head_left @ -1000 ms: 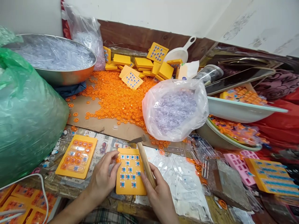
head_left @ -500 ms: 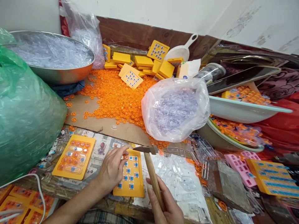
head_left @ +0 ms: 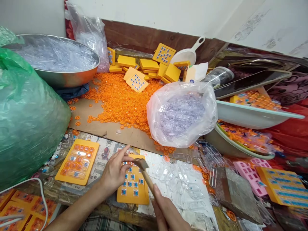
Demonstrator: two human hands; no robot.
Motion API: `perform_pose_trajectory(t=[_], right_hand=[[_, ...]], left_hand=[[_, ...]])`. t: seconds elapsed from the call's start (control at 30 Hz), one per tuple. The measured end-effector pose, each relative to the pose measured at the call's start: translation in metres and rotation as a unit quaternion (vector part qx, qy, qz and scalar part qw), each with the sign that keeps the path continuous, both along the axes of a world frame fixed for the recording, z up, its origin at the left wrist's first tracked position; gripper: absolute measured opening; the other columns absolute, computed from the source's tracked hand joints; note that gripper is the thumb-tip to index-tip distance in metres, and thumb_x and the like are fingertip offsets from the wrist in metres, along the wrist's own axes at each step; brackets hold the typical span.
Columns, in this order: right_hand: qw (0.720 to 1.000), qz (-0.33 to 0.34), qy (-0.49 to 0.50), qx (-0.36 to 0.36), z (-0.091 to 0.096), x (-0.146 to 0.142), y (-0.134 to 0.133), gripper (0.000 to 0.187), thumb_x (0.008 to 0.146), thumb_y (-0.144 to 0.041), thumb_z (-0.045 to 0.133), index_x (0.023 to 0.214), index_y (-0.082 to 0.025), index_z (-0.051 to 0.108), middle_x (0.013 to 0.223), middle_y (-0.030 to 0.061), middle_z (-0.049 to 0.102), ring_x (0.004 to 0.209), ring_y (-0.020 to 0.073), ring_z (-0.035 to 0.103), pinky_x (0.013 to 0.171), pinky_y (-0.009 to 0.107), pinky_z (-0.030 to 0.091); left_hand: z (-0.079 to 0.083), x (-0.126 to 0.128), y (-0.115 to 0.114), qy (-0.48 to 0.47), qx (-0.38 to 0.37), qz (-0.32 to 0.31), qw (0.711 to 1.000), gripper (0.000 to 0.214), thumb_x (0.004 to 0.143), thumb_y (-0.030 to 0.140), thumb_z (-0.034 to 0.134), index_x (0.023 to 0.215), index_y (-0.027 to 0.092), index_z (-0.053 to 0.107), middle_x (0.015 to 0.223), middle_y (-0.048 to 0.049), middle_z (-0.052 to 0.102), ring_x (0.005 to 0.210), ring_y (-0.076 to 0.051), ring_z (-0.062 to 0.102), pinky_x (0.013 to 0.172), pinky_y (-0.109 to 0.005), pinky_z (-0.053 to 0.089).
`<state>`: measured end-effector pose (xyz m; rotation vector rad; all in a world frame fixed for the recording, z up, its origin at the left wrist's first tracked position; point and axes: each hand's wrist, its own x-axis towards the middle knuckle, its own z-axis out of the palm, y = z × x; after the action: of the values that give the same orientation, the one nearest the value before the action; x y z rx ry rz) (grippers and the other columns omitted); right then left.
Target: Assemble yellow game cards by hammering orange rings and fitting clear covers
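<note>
My right hand grips the wooden handle of a hammer. The hammer's metal head is over the top of a yellow plate fitted with several blue-centred switch pieces. At that plate's upper left, my left hand has its thumb and index finger pinched together on a small orange cap, mostly hidden by the fingers and the hammer head. Left of this hand lies a second yellow plate, covered with orange caps and clear long caps.
Loose orange caps are heaped on cardboard behind. A plastic bag of clear caps stands right of them. At the left are a green bag and a metal bowl. A stone block lies at right, with clear caps scattered nearby.
The hammer head has come down and toward the left hand, onto the plate's upper part. My right hand has tilted with the handle. My left hand stays at the plate's upper left.
</note>
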<state>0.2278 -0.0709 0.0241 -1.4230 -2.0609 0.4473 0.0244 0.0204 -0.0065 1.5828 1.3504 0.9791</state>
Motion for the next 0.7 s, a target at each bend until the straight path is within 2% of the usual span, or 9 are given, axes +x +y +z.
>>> perform_pose_trajectory(t=[0.1,0.2,0.27,0.33,0.43,0.5,0.57,0.63,0.7], right_hand=[[0.999,-0.002,-0.003,-0.050,-0.005,0.000,-0.002,0.052,0.094,-0.019,0.044,0.144,-0.030,0.036,0.089,0.0024,0.070,0.071,0.0095,0.069,0.065,0.013,0.054],[0.991,-0.087,0.051,-0.086,-0.019,-0.003,-0.006,0.046,0.093,-0.032,0.048,0.139,-0.029,0.046,0.119,0.0048,0.066,0.104,0.0174,0.066,0.086,0.023,0.053],[0.971,-0.177,0.107,-0.118,-0.031,-0.007,-0.008,0.047,0.090,-0.040,0.050,0.135,-0.026,0.050,0.133,0.0051,0.058,0.121,0.0226,0.056,0.099,0.031,0.046],[0.944,-0.239,0.167,-0.152,-0.042,-0.012,-0.008,0.053,0.086,-0.046,0.053,0.134,-0.023,0.051,0.136,0.0060,0.056,0.125,0.0251,0.052,0.104,0.035,0.042],[0.925,-0.252,0.217,-0.182,-0.052,-0.018,-0.005,0.061,0.080,-0.049,0.060,0.133,-0.021,0.051,0.135,0.0065,0.056,0.126,0.0266,0.051,0.106,0.037,0.039],[0.922,-0.250,0.224,-0.191,-0.053,-0.020,-0.003,0.062,0.078,-0.047,0.061,0.133,-0.022,0.051,0.135,0.0057,0.056,0.127,0.0267,0.049,0.107,0.037,0.039],[0.920,-0.252,0.224,-0.201,-0.052,-0.021,-0.002,0.061,0.077,-0.045,0.061,0.133,-0.022,0.052,0.135,0.0050,0.056,0.127,0.0268,0.049,0.107,0.037,0.038],[0.918,-0.254,0.225,-0.207,-0.050,-0.021,-0.002,0.061,0.077,-0.044,0.061,0.133,-0.022,0.052,0.135,0.0047,0.056,0.127,0.0270,0.050,0.107,0.037,0.038],[0.917,-0.255,0.227,-0.204,-0.049,-0.021,-0.002,0.061,0.075,-0.045,0.062,0.132,-0.022,0.053,0.135,0.0045,0.056,0.126,0.0271,0.050,0.106,0.036,0.040]], left_hand=[[0.001,-0.001,-0.003,-0.010,-0.002,0.001,1.000,0.059,0.082,0.009,0.048,0.139,0.021,0.036,0.097,-0.0060,0.072,0.109,-0.022,0.060,0.097,-0.043,0.046],[-0.002,-0.004,-0.011,0.003,0.016,0.040,0.999,0.056,0.084,0.012,0.049,0.138,0.022,0.038,0.124,-0.0089,0.062,0.124,-0.023,0.051,0.106,-0.045,0.039],[-0.007,-0.003,-0.017,-0.008,0.011,0.078,0.997,0.053,0.086,0.014,0.048,0.137,0.022,0.039,0.138,-0.0099,0.051,0.130,-0.023,0.045,0.109,-0.044,0.037],[-0.012,-0.002,-0.019,-0.042,-0.018,0.095,0.994,0.051,0.087,0.015,0.046,0.137,0.020,0.037,0.141,-0.0111,0.047,0.127,-0.022,0.049,0.106,-0.042,0.043],[-0.012,0.000,-0.013,-0.056,-0.032,0.086,0.994,0.048,0.088,0.015,0.045,0.135,0.018,0.040,0.137,-0.0116,0.052,0.118,-0.020,0.057,0.098,-0.037,0.050],[-0.006,-0.001,0.001,-0.004,-0.002,0.071,0.997,0.044,0.088,0.016,0.046,0.131,0.016,0.045,0.132,-0.0119,0.056,0.113,-0.019,0.060,0.093,-0.033,0.053],[0.005,-0.002,0.023,0.093,0.049,0.059,0.993,0.039,0.087,0.016,0.047,0.125,0.014,0.052,0.126,-0.0119,0.061,0.110,-0.019,0.061,0.091,-0.031,0.053],[0.016,-0.003,0.051,0.181,0.092,0.059,0.977,0.033,0.086,0.014,0.048,0.118,0.013,0.058,0.122,-0.0117,0.063,0.111,-0.021,0.059,0.096,-0.033,0.049],[0.023,-0.002,0.080,0.220,0.104,0.062,0.968,0.029,0.085,0.012,0.048,0.110,0.013,0.064,0.117,-0.0119,0.066,0.111,-0.024,0.057,0.100,-0.038,0.044]])
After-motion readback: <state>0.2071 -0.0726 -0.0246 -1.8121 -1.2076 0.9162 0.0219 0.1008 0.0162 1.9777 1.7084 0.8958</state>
